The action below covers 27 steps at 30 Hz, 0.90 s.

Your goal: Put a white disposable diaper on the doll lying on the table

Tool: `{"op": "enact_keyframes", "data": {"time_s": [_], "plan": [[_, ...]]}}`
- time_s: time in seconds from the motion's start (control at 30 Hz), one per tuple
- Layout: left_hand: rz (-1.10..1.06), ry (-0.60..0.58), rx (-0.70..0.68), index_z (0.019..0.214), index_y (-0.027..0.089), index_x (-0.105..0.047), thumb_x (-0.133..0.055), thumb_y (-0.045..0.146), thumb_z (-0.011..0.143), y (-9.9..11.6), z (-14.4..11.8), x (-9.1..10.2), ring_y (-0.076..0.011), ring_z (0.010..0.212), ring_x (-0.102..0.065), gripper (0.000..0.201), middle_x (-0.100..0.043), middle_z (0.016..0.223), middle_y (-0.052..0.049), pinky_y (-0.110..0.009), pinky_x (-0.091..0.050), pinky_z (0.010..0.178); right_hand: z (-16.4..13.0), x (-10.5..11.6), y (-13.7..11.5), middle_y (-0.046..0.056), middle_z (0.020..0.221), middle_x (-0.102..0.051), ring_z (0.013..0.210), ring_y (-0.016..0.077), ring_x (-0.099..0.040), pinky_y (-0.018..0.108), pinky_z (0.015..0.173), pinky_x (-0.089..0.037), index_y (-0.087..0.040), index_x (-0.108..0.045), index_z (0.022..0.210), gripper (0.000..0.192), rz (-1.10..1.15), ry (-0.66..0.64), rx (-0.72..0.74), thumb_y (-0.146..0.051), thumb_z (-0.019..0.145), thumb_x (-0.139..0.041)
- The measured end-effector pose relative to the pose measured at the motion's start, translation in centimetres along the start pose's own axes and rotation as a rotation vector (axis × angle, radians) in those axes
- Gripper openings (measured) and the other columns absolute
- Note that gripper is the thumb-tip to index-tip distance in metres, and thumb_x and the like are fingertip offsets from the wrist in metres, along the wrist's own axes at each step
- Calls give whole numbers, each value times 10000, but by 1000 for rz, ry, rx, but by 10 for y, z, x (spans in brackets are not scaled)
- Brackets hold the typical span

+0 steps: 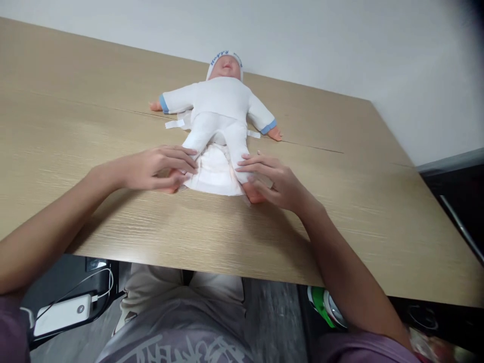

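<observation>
A baby doll [223, 98] in a white outfit with blue cuffs lies face up on the table, its feet toward me. An unfolded white diaper [217, 174] is under it, the front part spread flat between the legs and a tab [174, 124] sticking out at each side. My left hand [162, 169] curls over the doll's lower leg on the left, fingertips near the diaper's edge. Around the other lower leg, my right hand [270, 176] has its fingers on the white trouser leg and its thumb by the foot [252, 193].
The wooden table [113, 222] has a seam across it and meets a white wall [302, 45] at the back. Below its front edge, a white power bank [64, 315] with a cable lies at the left. A green and white object [321, 305] is at the lower right.
</observation>
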State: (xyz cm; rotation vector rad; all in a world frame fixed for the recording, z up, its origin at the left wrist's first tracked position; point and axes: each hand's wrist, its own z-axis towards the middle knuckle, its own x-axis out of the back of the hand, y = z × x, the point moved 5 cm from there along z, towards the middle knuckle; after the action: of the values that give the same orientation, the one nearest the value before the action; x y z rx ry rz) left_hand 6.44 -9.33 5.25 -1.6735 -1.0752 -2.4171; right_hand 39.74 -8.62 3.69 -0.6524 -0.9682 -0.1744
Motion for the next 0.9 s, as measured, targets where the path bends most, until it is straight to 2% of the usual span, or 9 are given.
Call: {"op": "enact_keyframes", "data": {"time_s": [0.1, 0.2, 0.3, 0.37, 0.47, 0.53, 0.63, 0.73, 0.9], "plan": [[157, 41, 51, 1533, 246, -768, -801, 612, 1045, 3, 3, -9, -405, 1562, -622, 611, -739, 1601, -175, -572, -500, 1320, 2, -10, -18, 166, 1529, -755, 1567, 411, -654, 693, 1414, -413, -264, -709, 1589, 590, -164, -24, -36, -612, 1113, -730], [301, 92, 111, 1490, 214, -758, -831, 560, 993, 2, 5, -19, -430, 1475, -621, 610, -736, 1563, -191, -596, -502, 1257, 2, -22, -26, 170, 1549, -724, 1550, 442, -641, 707, 1437, -360, -270, -657, 1661, 796, -314, 12, -72, -691, 1010, -833], [324, 135, 143, 1333, 214, -793, -717, 420, 1044, 4, 10, -23, -393, 1392, -626, 362, -778, 1453, -154, -565, -496, 1217, 2, -31, -22, 137, 1477, -761, 1515, 393, -666, 663, 1398, -421, -289, -754, 1558, 473, -368, 73, -102, -408, 1101, -731], [282, 165, 155, 1203, 216, -795, -620, 426, 1110, 7, 15, -20, -350, 1267, -653, 289, -807, 1295, -134, -520, -513, 1167, 5, -32, -17, 120, 1397, -796, 1458, 357, -702, 618, 1328, -490, -290, -830, 1426, 369, -338, 108, -120, -249, 1124, -621], [183, 290, 218, 1061, 211, -750, -528, 532, 1171, 6, 24, -2, -295, 1031, -661, 405, -763, 1044, -103, -451, -550, 1038, 17, -22, -9, 108, 1204, -828, 1217, 328, -780, 526, 1137, -598, -260, -866, 1267, 324, -210, 203, -180, -280, 1161, -561], [134, 407, 256, 1005, 220, -718, -532, 602, 1164, -2, 34, 14, -289, 993, -657, 455, -729, 997, -90, -446, -556, 1022, 32, -10, -3, 106, 1124, -810, 1092, 321, -775, 491, 1040, -623, -247, -850, 1203, 337, -137, 309, -218, -400, 1188, -550], [92, 522, 253, 939, 238, -684, -594, 681, 1114, -23, 55, 37, -319, 1076, -662, 485, -725, 1033, -98, -504, -531, 1134, 62, 5, 13, 121, 1195, -778, 1170, 343, -737, 522, 1118, -600, -257, -803, 1189, 430, -102, 430, -231, -570, 1207, -508], [-29, 613, 283, 926, 241, -644, -647, 699, 1087, -58, 80, 54, -341, 1136, -662, 485, -710, 1063, -105, -547, -509, 1186, 97, 11, 47, 116, 1236, -769, 1256, 344, -708, 551, 1215, -555, -261, -775, 1195, 561, -57, 464, -260, -722, 1196, -457], [-351, 706, 393, 909, 229, -569, -718, 593, 1093, -123, 121, 55, -315, 1122, -679, 434, -635, 963, -61, -556, -517, 1187, 142, -5, 125, 87, 1219, -816, 1231, 309, -736, 536, 1203, -586, -227, -756, 1181, 713, 188, 468, -449, -883, 1105, -490]]}}
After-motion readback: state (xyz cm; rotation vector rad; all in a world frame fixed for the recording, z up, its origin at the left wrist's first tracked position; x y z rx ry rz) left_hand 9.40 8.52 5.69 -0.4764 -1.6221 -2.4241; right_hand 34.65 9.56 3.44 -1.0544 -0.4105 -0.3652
